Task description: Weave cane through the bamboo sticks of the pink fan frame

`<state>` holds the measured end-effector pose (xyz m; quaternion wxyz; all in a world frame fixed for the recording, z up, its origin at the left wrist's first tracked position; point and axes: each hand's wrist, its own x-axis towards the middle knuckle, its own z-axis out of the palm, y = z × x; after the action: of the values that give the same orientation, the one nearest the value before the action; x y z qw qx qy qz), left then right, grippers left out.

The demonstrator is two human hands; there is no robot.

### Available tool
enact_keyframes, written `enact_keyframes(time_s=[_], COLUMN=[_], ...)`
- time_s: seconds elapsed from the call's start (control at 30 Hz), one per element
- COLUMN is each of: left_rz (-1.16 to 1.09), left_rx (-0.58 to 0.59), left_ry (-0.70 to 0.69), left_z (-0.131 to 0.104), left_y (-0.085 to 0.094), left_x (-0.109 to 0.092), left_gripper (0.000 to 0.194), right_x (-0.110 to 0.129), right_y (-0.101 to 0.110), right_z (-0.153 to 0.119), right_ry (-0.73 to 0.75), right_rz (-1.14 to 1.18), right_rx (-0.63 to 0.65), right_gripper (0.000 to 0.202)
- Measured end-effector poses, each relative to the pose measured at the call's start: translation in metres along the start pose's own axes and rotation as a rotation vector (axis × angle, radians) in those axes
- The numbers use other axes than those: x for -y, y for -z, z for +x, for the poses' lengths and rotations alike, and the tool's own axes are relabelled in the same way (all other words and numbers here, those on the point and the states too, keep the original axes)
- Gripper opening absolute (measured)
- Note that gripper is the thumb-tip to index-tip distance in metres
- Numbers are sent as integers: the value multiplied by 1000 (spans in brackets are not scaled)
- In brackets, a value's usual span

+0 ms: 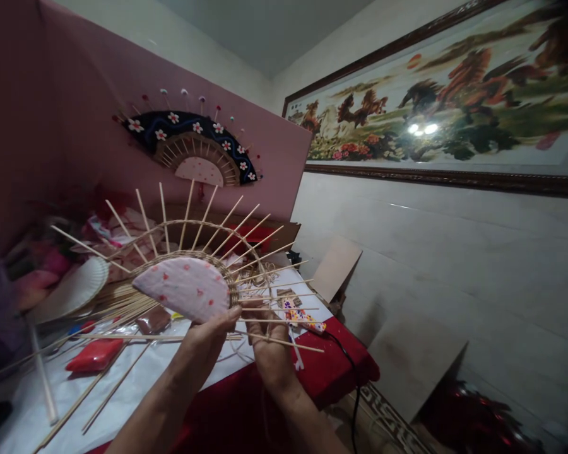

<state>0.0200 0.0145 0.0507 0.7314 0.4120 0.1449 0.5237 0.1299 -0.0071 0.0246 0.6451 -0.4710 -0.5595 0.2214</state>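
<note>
A fan-shaped frame with a pink, red-dotted half-round centre (184, 285) is held up over the table, its thin sticks spreading outward. Woven cord runs around the centre, and a second cord arc (239, 236) crosses the sticks further out. My left hand (206, 343) is closed on the lower right edge of the pink centre. Just right of it, my right hand (269, 343) has its fingers wrapped round the lowest sticks and the cord at the frame's right end.
On the white-and-red-covered table lie loose sticks (116, 384), a red packet (94, 356), a white paper plate (76, 290) and a flower-patterned tool with a black cable (303, 318). A finished dark fan (194, 135) hangs on the pink board behind.
</note>
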Motion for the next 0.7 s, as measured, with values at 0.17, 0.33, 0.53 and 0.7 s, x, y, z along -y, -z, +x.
enact_keyframes(time_s=[0.17,0.33,0.53,0.7], left_rz=[-4,-209,-358,-444], left_rx=[33,-14,-82,-192], left_ry=[-31,-44,65,135], left_z=[-1,-4,-7,-9], left_y=[4,1,-1,-5], left_x=[-2,-3,-3,-8], left_gripper=[22,22,29,32], right_x=[3,6,14,16], right_y=[-3,1,7,15], right_z=[-2,-9,-20,-23], right_ry=[-77,-102,-63,-28], right_rz=[154,178,210,155], right_rx=[54,92,130,141], right_gripper=[22,24,21,19])
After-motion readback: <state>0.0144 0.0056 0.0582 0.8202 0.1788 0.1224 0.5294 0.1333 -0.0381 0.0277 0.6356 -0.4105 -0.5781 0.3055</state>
